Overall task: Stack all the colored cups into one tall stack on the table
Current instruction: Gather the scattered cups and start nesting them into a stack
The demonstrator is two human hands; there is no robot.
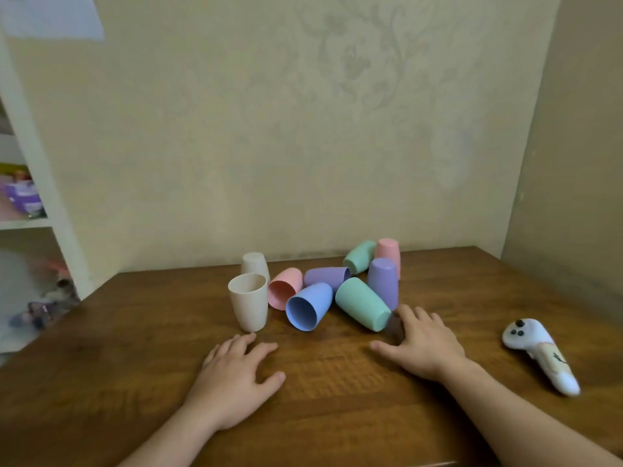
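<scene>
On the bench (pixel 135 382): nine cups in a loose cluster near the back wall, none nested, no stack begun.
Upright: cream cup (pixel 248 301), mouth up, empty as far as visible; likely the handiest base for a stack.
Inverted: second cream cup (pixel 255 264) just behind it; purple cup (pixel 383 283) and pink cup (pixel 389 252) at right, mouths down.
On their sides: blue cup (pixel 309 306) with mouth toward the camera, inside empty; pink tipped cup (pixel 285 288), mouth forward and left, empty; near green cup (pixel 362 303), base toward the right hand; lying purple cup (pixel 327 277) behind the blue; far green cup (pixel 360 256) against the pink.
Contact: tipped cups touching or overlapping one another, so pulling one may roll its neighbours.
Left hand (pixel 236 375): flat on the bench, fingers spread, holding nothing, just in front of the upright cream cup.
Right hand (pixel 424 343): flat, open, empty, fingertips just beside the near green cup's base.
Why placed so: judged a ready pose, each hand near its closest cup.
Off to the right: white controller (pixel 539 355), well apart from the cups, no part of the task.
</scene>
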